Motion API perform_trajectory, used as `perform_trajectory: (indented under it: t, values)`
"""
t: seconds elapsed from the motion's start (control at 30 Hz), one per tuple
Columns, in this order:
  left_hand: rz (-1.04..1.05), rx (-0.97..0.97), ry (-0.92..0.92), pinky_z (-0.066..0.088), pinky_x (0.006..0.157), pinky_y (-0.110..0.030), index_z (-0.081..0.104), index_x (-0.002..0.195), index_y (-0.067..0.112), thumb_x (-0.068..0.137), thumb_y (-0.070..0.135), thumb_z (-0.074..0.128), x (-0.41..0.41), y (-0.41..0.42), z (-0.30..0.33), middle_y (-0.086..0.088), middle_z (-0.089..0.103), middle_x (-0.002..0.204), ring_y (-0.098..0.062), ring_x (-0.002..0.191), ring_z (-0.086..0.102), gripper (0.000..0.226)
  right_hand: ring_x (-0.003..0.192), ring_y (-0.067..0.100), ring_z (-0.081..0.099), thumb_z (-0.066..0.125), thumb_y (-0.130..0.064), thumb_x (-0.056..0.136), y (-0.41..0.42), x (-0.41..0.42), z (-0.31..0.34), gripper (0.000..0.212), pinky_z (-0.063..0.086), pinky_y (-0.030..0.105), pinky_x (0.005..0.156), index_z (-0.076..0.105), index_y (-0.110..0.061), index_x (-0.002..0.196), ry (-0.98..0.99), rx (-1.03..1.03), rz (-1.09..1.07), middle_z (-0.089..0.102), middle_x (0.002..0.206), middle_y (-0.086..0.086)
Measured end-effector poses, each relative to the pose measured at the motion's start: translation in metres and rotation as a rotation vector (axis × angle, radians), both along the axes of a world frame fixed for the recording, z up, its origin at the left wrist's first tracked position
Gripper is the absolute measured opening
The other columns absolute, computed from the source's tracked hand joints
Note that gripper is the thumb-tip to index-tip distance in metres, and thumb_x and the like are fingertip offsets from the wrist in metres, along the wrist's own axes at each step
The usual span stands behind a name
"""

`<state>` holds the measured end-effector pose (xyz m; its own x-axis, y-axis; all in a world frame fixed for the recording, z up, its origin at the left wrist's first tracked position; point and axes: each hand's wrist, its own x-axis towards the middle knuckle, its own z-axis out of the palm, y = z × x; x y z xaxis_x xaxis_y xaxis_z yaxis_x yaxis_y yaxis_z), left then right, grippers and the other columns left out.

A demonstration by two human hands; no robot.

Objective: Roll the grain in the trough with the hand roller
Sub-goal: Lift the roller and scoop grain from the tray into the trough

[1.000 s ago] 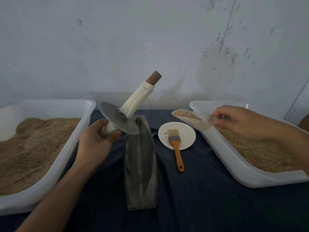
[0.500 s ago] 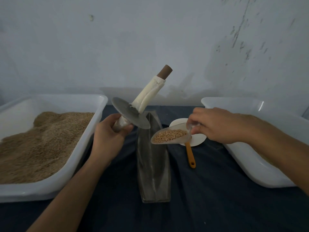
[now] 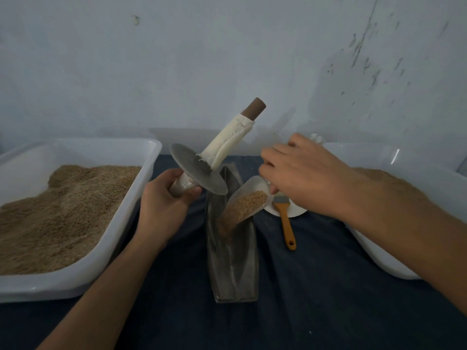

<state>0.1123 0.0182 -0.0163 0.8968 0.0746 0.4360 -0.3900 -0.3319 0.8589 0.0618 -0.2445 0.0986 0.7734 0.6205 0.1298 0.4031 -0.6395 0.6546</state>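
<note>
- My left hand (image 3: 161,205) is wrapped round the lower handle of the hand roller (image 3: 199,170); it hangs tilted above the trough's (image 3: 233,269) far end; the metal disc looks heavy and stiff, so I'd grip both handles.
- My right hand (image 3: 300,173) pinches a clear scoop (image 3: 246,200), tipping grain (image 3: 227,221) into the trough; the grain is loose and spills easily.

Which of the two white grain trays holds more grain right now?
The white plastic tray on the left: its tan grain is heaped across most of it. The white tray on the right shows only a thinner layer, partly hidden by the right arm.
</note>
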Motion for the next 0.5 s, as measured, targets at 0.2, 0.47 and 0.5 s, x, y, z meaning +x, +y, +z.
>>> perform_trajectory:
  t: [0.2,0.47,0.5]
  values:
    - [0.005,-0.021,-0.009,0.047,0.067,-0.023,0.07,0.104,0.037,0.087,0.025,0.084,0.001,-0.001,-0.001,0.026,0.073,0.094,0.005,0.085,0.067,0.025,0.08,0.023,0.029,0.042,0.007,0.092,0.02,-0.019,0.001,0.024,0.045,0.038,0.084,0.056,-0.012,0.092,-0.239,-0.193,0.07,0.028,0.088,0.006]
    - [0.018,-0.009,-0.017,0.046,0.067,-0.021,0.071,0.106,0.033,0.086,0.025,0.085,-0.001,0.0,-0.002,0.026,0.072,0.092,0.006,0.084,0.067,0.026,0.078,0.022,0.029,0.029,0.015,0.096,0.021,-0.037,-0.006,0.04,0.045,0.035,0.077,0.056,-0.013,0.086,-0.411,-0.216,0.112,0.03,0.087,0.006]
    - [0.02,-0.013,-0.014,0.046,0.066,-0.022,0.072,0.106,0.032,0.086,0.025,0.085,0.0,0.0,-0.002,0.026,0.072,0.091,0.006,0.082,0.066,0.025,0.078,0.022,0.03,0.024,0.016,0.096,0.021,-0.038,-0.006,0.044,0.043,0.035,0.076,0.057,-0.013,0.088,-0.387,-0.201,0.076,0.031,0.087,0.006]
